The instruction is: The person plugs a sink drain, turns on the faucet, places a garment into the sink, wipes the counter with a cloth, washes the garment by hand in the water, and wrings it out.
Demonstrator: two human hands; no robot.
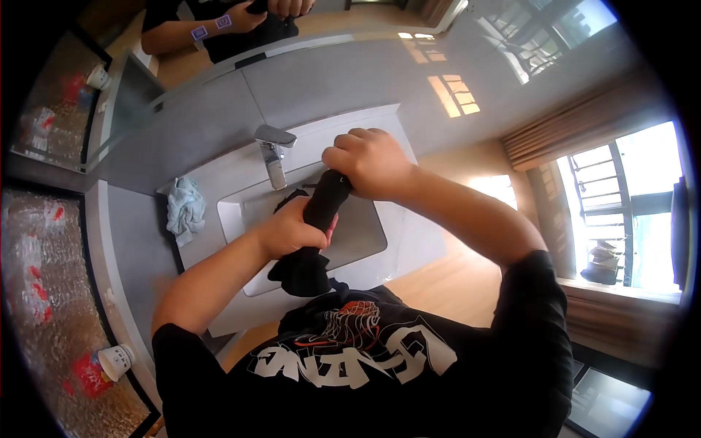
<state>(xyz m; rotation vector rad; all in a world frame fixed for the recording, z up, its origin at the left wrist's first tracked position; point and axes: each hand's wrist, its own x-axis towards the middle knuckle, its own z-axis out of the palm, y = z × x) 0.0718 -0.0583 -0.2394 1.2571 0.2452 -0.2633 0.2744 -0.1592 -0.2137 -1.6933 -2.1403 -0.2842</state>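
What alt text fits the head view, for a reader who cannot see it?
The right hand holds the upper end and the left hand the middle of a bunched black cloth over a pale rectangular sink. A chrome metal faucet stands behind; crumpled pale-blue fabric lies to the left.

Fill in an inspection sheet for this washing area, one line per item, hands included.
Surface: pale counter around a sink, with a metal faucet at its far side.
Job's things: dark cloth, gathered into a thick roll above the sink, its loose lower end hanging toward the person; wet or dry, cannot tell.
Clutter: crumpled pale cloth at the counter's left end.
Grippers: left hand wrapped around the roll's middle; right hand closed over its upper end. Both bare.
Cables: nothing seen.
Surroundings: mirror beyond the counter, reflecting the person's arms; bright window and brown curtain to the right.
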